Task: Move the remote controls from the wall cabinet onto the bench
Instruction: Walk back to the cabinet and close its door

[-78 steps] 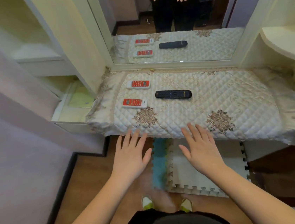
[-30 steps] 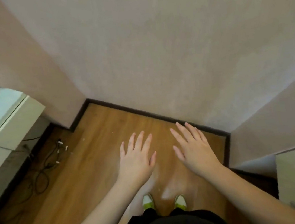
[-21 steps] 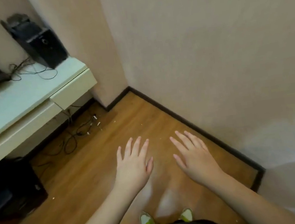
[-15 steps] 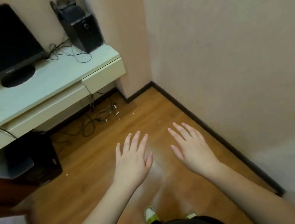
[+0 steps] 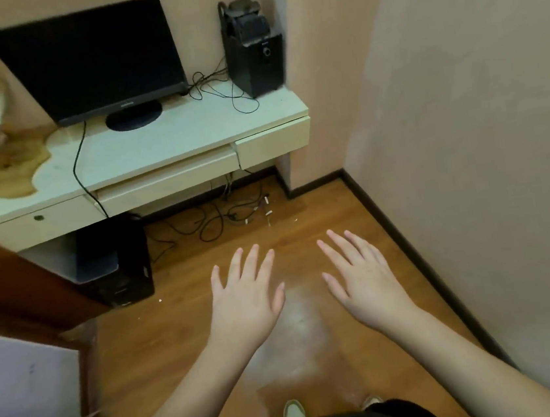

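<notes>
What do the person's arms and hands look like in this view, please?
Both forearms are bare, with no sleeves reaching them. The left hand and right hand show no gloves, rings, watch or bracelet. The fingernails look short and unpainted.

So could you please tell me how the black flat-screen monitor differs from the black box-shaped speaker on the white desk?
The black flat-screen monitor is wide and thin and stands on a round base; the black box-shaped speaker is narrow, deep and sits straight on the white desk. The monitor stands left, the speaker in the right corner by the wall. Both are black, with cables trailing.
</notes>
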